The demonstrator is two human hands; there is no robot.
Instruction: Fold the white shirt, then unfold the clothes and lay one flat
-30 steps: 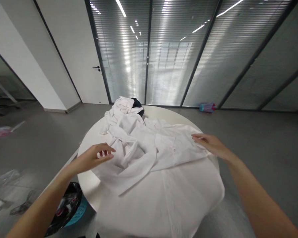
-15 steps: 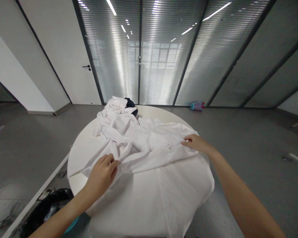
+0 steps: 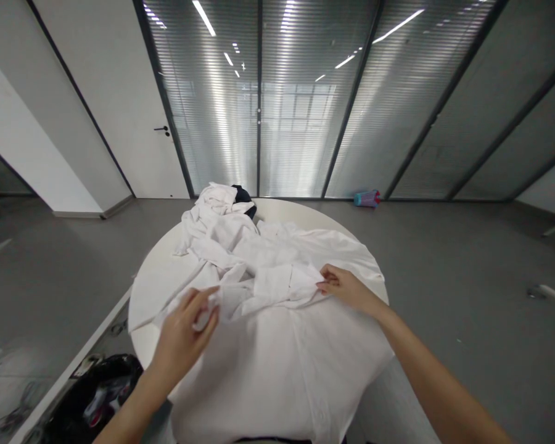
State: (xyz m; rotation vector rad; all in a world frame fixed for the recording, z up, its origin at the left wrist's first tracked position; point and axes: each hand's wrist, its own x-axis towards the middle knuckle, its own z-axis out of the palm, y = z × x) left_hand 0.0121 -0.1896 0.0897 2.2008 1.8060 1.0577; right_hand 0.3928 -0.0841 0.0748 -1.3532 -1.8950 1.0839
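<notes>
A white button-up shirt (image 3: 277, 364) lies across the round table, its lower part draped over the near edge toward me. My left hand (image 3: 185, 327) pinches a fold of the shirt at the left, thumb and fingertips closed on the cloth. On the right, my right hand (image 3: 346, 287) grips another part of the same fold between thumb and fingers. The cloth between my hands is slightly raised and wrinkled. More crumpled white cloth (image 3: 215, 209) is heaped at the back left, beside a dark item (image 3: 244, 198) whose kind I cannot make out.
The round white table (image 3: 143, 290) shows its rim at left and back. A bin with a black liner (image 3: 124, 370) stands on the floor at lower left. A blue and pink object (image 3: 367, 198) lies by the glass partition (image 3: 300, 142). A door (image 3: 120, 92) is behind, left.
My right hand has moved left and nearer me, carrying the cloth with it. The left hand has shifted slightly, its fingers now more curled around the raised fold. The cloth between them has bunched.
</notes>
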